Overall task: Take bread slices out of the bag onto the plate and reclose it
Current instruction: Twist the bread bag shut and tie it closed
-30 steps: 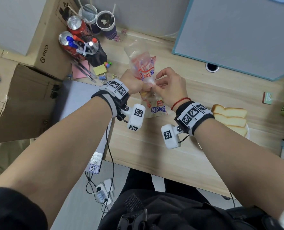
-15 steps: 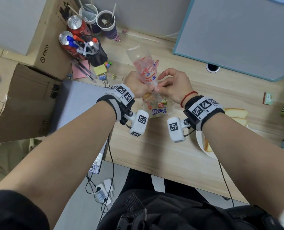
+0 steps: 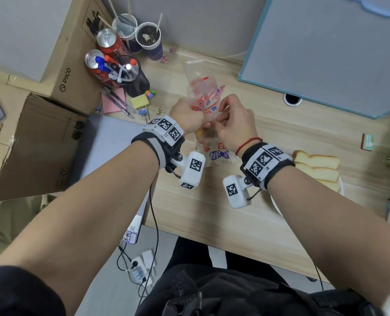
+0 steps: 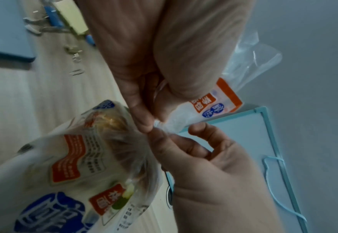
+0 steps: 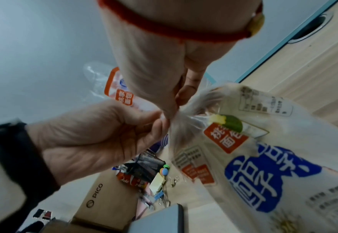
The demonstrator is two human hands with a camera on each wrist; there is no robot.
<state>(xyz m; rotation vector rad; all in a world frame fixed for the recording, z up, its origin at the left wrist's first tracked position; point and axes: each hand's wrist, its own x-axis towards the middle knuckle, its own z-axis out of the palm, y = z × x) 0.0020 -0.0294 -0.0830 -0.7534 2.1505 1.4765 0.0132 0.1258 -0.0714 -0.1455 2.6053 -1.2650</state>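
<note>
A clear printed bread bag (image 3: 214, 153) stands on the wooden desk (image 3: 212, 213), its loose top (image 3: 200, 87) flaring upward. My left hand (image 3: 189, 118) grips the gathered neck in a fist. My right hand (image 3: 231, 119) pinches the same neck from the other side. In the left wrist view the left hand (image 4: 152, 124) and right hand (image 4: 184, 141) meet at the twisted neck (image 4: 172, 126) above the bag body (image 4: 74, 165). The right wrist view shows the neck (image 5: 176, 121) squeezed between both hands. Bread slices (image 3: 317, 165) lie on a white plate (image 3: 276, 206) to the right, partly behind my right forearm.
A mesh pen holder (image 3: 132, 76), soda cans (image 3: 108, 42) and paper cups (image 3: 149, 41) crowd the far left of the desk. Binder clips (image 3: 143, 110) lie near my left hand. A grey blue-edged board (image 3: 326, 53) stands at back right; a cardboard box (image 3: 41, 137) sits left.
Both hands kept hold of the bag's neck. My right forearm swung out over the plate and came back, so the bread slices show again. The bag's top has shifted slightly.
</note>
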